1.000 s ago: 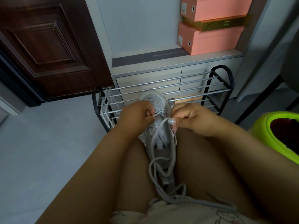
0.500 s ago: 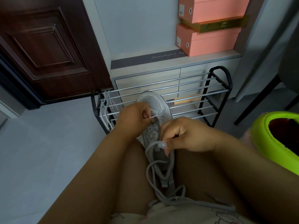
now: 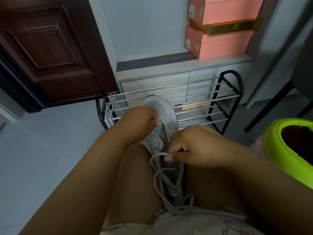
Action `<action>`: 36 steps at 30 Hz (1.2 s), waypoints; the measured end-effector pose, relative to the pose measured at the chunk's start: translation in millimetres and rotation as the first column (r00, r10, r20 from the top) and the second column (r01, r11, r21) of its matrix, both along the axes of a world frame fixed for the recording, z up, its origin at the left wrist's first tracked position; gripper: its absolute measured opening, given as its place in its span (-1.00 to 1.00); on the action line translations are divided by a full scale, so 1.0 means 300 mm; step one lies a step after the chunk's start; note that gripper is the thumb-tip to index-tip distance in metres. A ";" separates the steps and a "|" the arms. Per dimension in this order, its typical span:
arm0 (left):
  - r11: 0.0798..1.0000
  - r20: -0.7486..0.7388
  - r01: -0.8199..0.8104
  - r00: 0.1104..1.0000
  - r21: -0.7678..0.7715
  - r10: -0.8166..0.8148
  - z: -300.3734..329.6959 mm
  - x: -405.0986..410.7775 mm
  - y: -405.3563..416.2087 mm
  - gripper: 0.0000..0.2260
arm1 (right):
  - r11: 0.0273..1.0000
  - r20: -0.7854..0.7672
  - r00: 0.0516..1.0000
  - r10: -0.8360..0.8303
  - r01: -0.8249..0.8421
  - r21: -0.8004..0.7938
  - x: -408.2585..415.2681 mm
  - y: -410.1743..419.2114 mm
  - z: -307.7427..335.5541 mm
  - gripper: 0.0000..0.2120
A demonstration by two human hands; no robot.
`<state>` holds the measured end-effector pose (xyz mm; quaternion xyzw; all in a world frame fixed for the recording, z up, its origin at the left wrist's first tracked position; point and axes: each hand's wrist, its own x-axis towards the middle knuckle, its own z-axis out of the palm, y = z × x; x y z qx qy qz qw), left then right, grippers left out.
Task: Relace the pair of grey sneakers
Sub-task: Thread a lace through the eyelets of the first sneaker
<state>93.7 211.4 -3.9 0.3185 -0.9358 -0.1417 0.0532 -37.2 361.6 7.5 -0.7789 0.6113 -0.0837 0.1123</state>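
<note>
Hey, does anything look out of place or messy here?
Yes. A loose white lace hangs over the left end of the shoe rack, not in any shoe. The grey lace of the sneaker trails in loose loops onto the lap.

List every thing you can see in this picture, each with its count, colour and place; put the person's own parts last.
sneaker: one, grey, on lap
shoelace: one, grey, trailing to lap
spare lace: one, white, on rack's left end
shoe rack: one, black and silver, ahead
boxes: two, pink, on cabinet
gold box: one, between them
cabinet: one, grey, behind rack
door: one, dark brown, left
bin: one, green, right
left hand: grips sneaker
right hand: pinches shoelace
</note>
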 end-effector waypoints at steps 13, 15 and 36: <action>0.990 -0.198 -0.064 0.976 0.126 0.088 -0.006 -0.020 -0.018 -0.85 | 0.973 0.258 0.960 0.110 -0.157 0.170 -0.006 0.004 0.048 -0.81; 0.993 -0.228 -0.058 0.970 0.107 0.082 -0.017 -0.032 -0.004 -0.82 | 0.970 0.299 0.952 0.071 -0.136 0.203 -0.020 0.004 0.035 -0.83; 0.989 -0.382 -0.123 0.913 0.076 0.143 -0.072 0.002 0.018 -0.84 | 0.971 0.450 0.892 0.043 -0.143 0.190 -0.038 -0.004 0.017 -0.90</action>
